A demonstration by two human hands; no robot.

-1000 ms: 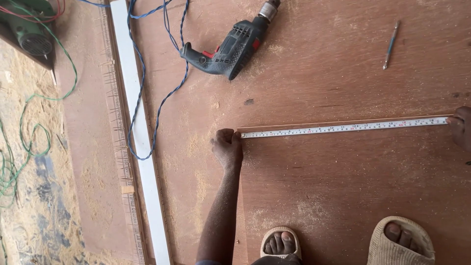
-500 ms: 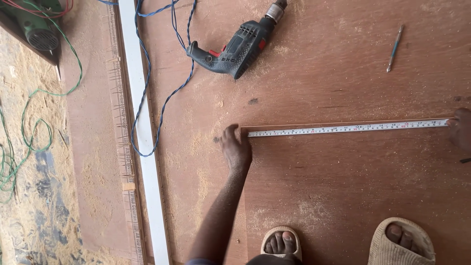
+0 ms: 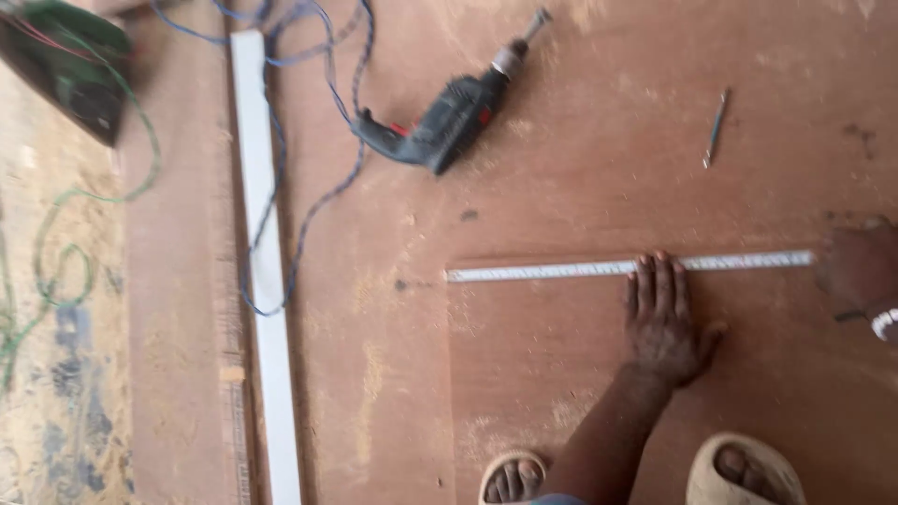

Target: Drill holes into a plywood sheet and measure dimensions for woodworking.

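Note:
A white measuring tape lies stretched along the top edge of a brown plywood panel, which rests on a bigger sheet. My left hand is pressed flat on the panel, palm down, with its fingertips on the tape about midway along it. At the frame's right edge my right hand is closed over the tape's right end, a band on its wrist. The tape's left end lies free.
A dark corded drill lies beyond the tape, its blue cable looping left over a long white strip. A thin metal bit lies at upper right. Green wire and a green machine are far left. My sandalled feet stand at the bottom.
My left hand has slid from the tape's left end rightward to its middle. My right hand stays at the right end. The view has shifted.

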